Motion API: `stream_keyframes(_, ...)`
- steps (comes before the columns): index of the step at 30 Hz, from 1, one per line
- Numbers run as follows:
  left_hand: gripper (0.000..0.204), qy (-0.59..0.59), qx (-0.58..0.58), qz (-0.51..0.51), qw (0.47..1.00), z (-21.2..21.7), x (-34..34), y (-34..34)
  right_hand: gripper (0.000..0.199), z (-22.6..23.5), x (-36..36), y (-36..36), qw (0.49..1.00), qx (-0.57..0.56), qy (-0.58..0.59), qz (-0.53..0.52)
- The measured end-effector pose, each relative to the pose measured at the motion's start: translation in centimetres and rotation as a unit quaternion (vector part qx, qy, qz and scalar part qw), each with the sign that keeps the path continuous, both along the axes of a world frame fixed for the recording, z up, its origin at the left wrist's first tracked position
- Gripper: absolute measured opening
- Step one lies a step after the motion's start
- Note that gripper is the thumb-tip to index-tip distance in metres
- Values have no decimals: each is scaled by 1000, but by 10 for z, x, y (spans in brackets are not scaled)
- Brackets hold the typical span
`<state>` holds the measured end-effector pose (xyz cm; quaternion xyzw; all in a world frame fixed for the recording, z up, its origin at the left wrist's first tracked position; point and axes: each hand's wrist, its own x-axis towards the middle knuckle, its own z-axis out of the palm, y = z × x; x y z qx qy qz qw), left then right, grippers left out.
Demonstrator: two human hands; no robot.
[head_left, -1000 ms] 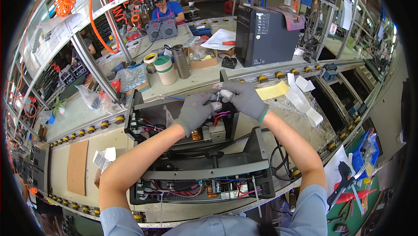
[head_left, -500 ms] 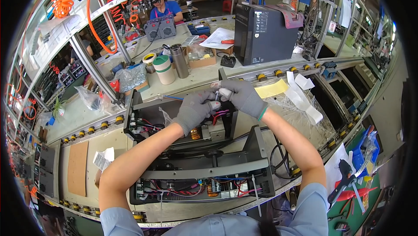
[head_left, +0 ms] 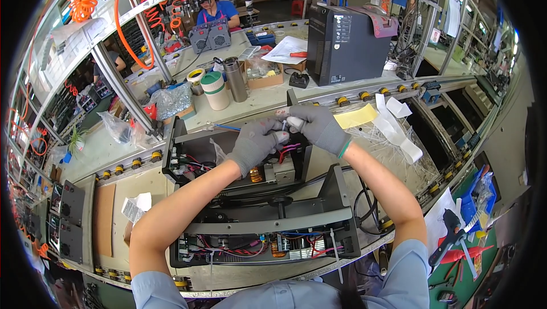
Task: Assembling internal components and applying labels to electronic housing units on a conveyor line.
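Both my hands wear grey gloves and meet over the far side of an open dark metal housing [head_left: 181, 138] with wires, copper coils and circuit parts inside. My left hand [head_left: 256, 142] has its fingers pinched together, and my right hand [head_left: 319, 127] pinches close beside it. Between the fingertips is something small and pale, mostly hidden, that I cannot make out. Pink and purple wires [head_left: 289, 148] show just below the fingers. A second open housing [head_left: 268, 226] lies nearer to me, with white cable ties [head_left: 336, 255] standing up from its wiring.
Loose white cable ties [head_left: 393, 155] and paper strips [head_left: 401, 132] lie at right. A cup [head_left: 214, 91], a steel flask [head_left: 235, 79] and a tall black case [head_left: 347, 44] stand beyond. More dark units [head_left: 69, 220] sit at left by a cardboard sheet [head_left: 104, 218]. Across the bench sits a co-worker [head_left: 218, 11].
The dark units at the left have slid rightward along the line and now cover part of the cardboard sheet. My hands have stayed in nearly the same place, still pinched together.
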<state>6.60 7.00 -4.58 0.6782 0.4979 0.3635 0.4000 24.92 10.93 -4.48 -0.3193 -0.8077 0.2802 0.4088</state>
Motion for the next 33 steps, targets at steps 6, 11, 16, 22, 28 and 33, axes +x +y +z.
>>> stream_keyframes(6, 25, 27, 10, -7, 1000, -1, 0, -1, 24, 0, -4, -5, 999, 37, 0, 14)
stream_keyframes(11, 41, 247, 207, -16, 947, 8, -11, 5, 17, 10, -4, -12, 1000, -15, 3, 10)
stream_keyframes(16, 44, 248, 314, 10, 916, 10, -12, 12, 14, 30, -2, -18, 998, -33, -48, 5)
stream_keyframes(22, 36, 316, 178, -37, 931, 10, -5, 8, 12, 26, -4, -25, 996, 10, -73, 51)
stream_keyframes(28, 34, 375, 184, 19, 908, 7, 2, -3, 12, 26, 8, -45, 986, -80, -66, 127)
stream_keyframes(33, 43, 394, 241, 12, 887, 7, -1, -12, 11, 25, 21, -54, 996, -26, -69, 45)
